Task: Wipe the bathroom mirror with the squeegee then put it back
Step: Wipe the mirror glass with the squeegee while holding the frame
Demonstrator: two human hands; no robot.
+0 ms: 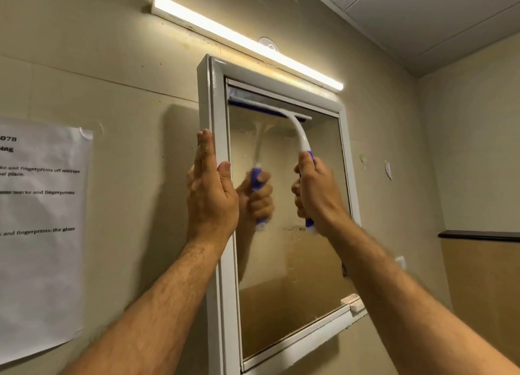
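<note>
A white-framed mirror hangs on the beige wall. A squeegee with a white neck and blue grip has its blade against the glass near the mirror's top edge. My right hand grips the squeegee's blue handle in front of the glass. My left hand rests on the mirror's left frame, fingers straight along its outer side and thumb on the front edge. The glass reflects the squeegee and the gripping hand, and shows smears around the middle.
A lit strip light runs above the mirror. A printed paper sheet is taped to the wall at left. A small white block sits at the frame's lower right corner. A dark ledge runs along the right wall.
</note>
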